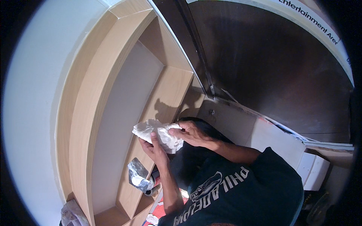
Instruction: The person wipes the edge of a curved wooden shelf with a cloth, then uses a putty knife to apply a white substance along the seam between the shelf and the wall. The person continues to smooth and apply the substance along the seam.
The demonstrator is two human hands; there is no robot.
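Observation:
A crumpled white cloth (pixel 160 135) is held up between my two hands, in front of the wooden shelf. My left hand (pixel 155 150) grips its lower left side, thumb pressed on top and fingers underneath. At the right side of the cloth, my right hand (pixel 192 133) pinches it, with the fingertips partly hidden in the folds. Below my left hand, a flat metal plate (pixel 138 168) smeared with white paste lies near some cans (pixel 155 180), which my left forearm partly covers.
A light wooden shelf unit (pixel 103 67) fills the left side. A grey cloth (pixel 73 214) hangs at its lower end. A large dark panel (pixel 271 71) stands at the upper right, and a white box (pixel 313 171) sits on the floor at the right.

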